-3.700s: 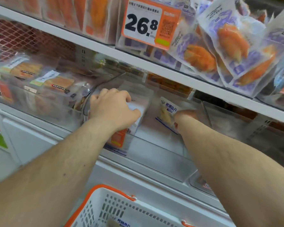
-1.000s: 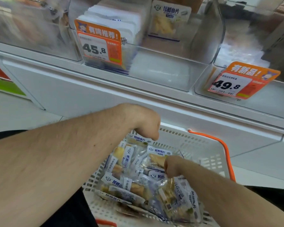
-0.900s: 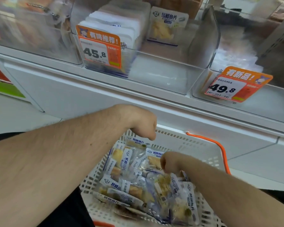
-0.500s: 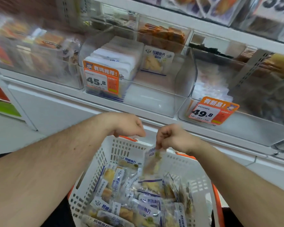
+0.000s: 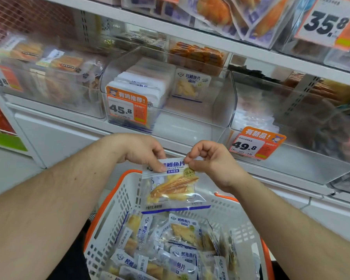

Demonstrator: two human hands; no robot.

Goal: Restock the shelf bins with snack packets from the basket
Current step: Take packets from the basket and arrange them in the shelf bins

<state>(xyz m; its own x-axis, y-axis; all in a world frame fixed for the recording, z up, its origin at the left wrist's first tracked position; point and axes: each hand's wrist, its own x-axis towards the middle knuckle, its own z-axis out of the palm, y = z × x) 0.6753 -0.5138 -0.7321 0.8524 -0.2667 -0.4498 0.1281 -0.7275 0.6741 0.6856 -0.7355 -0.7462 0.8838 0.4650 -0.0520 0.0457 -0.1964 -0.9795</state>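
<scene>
A clear snack packet (image 5: 173,188) with a white-and-blue top and yellow fish strips hangs upright above the basket. My left hand (image 5: 143,153) pinches its top left edge and my right hand (image 5: 212,160) pinches its top right corner. Below it the white basket (image 5: 117,217) with orange rim holds several more packets (image 5: 182,245) of the same kind. Straight ahead stands the clear shelf bin (image 5: 222,98) with a row of white packets (image 5: 143,87) on its left and one upright packet (image 5: 191,84) at the back.
An orange 45.8 price tag (image 5: 126,107) hangs on the bin's front. A clear bin (image 5: 303,164) to the right carries a 49.8 tag (image 5: 257,143). Another clear bin (image 5: 49,83) of orange snacks is on the left. An upper shelf (image 5: 210,35) of bagged goods overhangs.
Both hands came out of the shelf bin and went down into the basket. My right hand lifted one packet out, and my left hand has now joined it on the packet's top edge.
</scene>
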